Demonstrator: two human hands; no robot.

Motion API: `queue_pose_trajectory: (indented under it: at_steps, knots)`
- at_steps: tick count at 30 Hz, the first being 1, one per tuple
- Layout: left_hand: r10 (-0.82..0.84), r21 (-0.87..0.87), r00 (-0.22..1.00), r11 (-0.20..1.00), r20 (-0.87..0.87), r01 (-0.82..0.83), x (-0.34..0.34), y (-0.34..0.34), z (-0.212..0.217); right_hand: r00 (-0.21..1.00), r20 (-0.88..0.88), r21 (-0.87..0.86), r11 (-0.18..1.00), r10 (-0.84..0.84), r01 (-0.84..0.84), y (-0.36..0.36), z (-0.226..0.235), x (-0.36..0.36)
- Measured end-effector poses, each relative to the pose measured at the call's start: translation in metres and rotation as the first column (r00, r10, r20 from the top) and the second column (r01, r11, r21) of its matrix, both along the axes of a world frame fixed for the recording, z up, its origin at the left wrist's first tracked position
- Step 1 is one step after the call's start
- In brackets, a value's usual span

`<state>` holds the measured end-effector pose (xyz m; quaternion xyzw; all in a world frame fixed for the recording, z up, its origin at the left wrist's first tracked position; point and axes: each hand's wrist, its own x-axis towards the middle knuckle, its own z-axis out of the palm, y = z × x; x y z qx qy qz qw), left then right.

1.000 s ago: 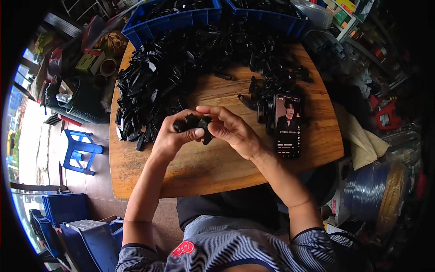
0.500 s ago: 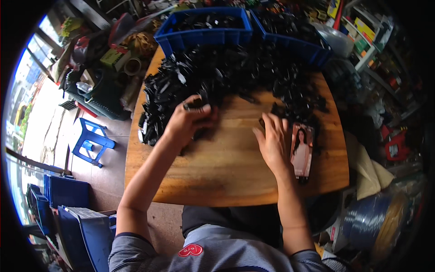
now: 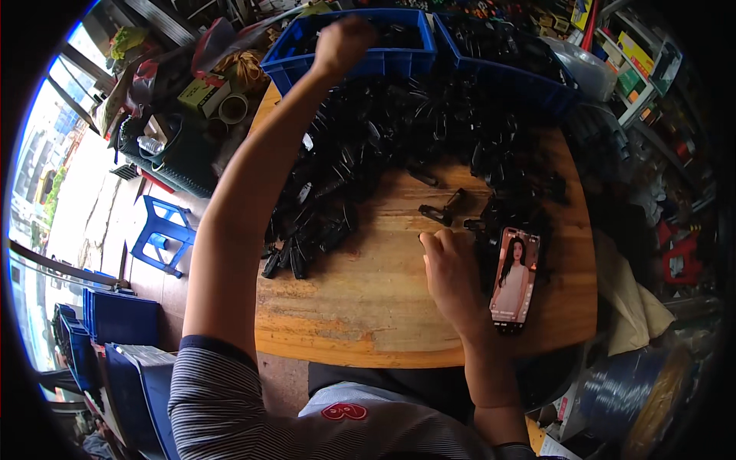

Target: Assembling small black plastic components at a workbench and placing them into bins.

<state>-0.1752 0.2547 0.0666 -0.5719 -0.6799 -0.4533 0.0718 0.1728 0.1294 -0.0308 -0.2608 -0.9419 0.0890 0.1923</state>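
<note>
My left hand is stretched far out over the left blue bin, which holds black plastic pieces. Motion smears its fingers, so I cannot make out what they hold. On the near middle of the wooden table, my right hand rests with fingers curled; a small dark tip shows by the thumb side, too small to name. Just beyond it lie a loose black plastic piece and others like it. A large pile of black plastic pieces spreads across the table's far half.
A lit phone with a person on its screen lies right of my right hand. Another blue bin of black pieces stands at the back right. A blue stool is on the floor at left, and crowded shelves stand at right.
My left hand has moved from the pile's near left edge up and away to the left bin. My right hand has drawn back slightly toward me, its fingers more curled.
</note>
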Motion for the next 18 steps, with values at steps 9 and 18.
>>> queue_pose_trajectory:
  at_steps: [9,18]
  knots:
    - [-0.233,-0.517,0.832,0.853,-0.503,-0.074,0.068,-0.1,-0.086,0.998,-0.029,-0.063,0.997,0.046,-0.048,-0.011,0.001,-0.006]
    - [-0.167,-0.088,0.942,0.976,0.292,0.2,0.046,-0.244,-0.022,0.996,-0.039,-0.067,0.995,0.075,-0.077,-0.012,0.007,0.0]
